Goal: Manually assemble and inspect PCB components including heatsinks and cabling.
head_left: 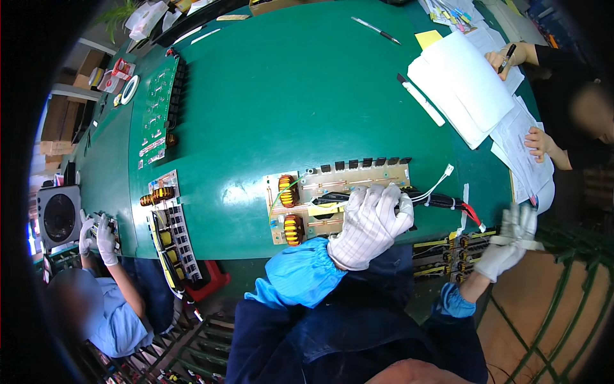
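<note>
My left hand [371, 224], in a white striped glove, curls its fingers over a black wire bundle [438, 200] on a circuit board [358, 179]. The board lies near the table's front edge, with two yellow-and-black wound coils [290, 192] at its left end and black components along its far edge. White connector wires [441, 180] and red wire ends [472, 214] stick out to the right. Off the table's edge on the right is my right hand [502, 253], white-gloved and smeared by motion. A pale flat band [519, 243] crosses its palm; its grip is unclear.
A pale strip [463, 208] hangs over the front edge, near more coil boards [451, 256] below. Other boards [157, 109] lie leftward. Papers [464, 89], a cutter [421, 100] and a pen [376, 30] lie beyond. A co-worker writes at right; another sits at left.
</note>
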`<state>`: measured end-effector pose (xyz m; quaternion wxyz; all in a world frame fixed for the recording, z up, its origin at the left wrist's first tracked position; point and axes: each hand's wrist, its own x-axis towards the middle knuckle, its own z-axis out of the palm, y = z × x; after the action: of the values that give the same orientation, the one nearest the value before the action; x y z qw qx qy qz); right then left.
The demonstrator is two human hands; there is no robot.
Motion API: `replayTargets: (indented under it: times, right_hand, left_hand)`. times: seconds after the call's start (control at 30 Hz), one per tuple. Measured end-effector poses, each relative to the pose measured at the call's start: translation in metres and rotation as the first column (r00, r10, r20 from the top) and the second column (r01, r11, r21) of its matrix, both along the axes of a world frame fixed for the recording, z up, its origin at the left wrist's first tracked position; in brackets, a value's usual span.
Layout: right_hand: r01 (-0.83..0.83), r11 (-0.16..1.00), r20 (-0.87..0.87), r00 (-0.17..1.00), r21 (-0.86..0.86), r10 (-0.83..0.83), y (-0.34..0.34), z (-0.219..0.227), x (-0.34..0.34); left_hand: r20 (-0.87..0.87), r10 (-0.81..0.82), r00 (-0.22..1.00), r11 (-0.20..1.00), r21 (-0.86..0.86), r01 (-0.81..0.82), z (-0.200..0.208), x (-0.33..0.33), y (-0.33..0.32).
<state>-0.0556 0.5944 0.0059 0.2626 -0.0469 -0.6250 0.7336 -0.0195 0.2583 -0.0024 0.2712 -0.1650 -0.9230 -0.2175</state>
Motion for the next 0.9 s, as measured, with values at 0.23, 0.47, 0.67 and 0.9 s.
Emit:
replayTargets:
  times: [0.23, 0.47, 0.67, 0.9]
  right_hand:
    - [-0.079, 0.751, 0.129, 0.992, 0.656, -0.009, -0.112, 0.094, -0.03]
    - [-0.355, -0.12, 0.34, 0.664, 0.927, 0.666, -0.186, 0.06, -0.106]
    - [-0.322, -0.233, 0.392, 0.642, 0.918, 0.659, -0.183, 0.006, -0.114]
    - [-0.338, 0.137, 0.246, 0.859, 0.931, 0.448, -0.18, 0.028, -0.097]
  left_hand:
    - [-0.017, 0.053, 0.998, 0.998, -0.036, -0.053, 0.005, 0.012, 0.008]
    - [0.083, 0.062, 0.995, 0.998, 0.01, -0.063, -0.008, 0.029, 0.018]
    - [0.061, 0.042, 0.997, 0.996, 0.074, -0.046, -0.017, 0.028, 0.016]
    - [0.125, -0.291, 0.949, 0.897, 0.379, 0.226, 0.025, 0.042, -0.017]
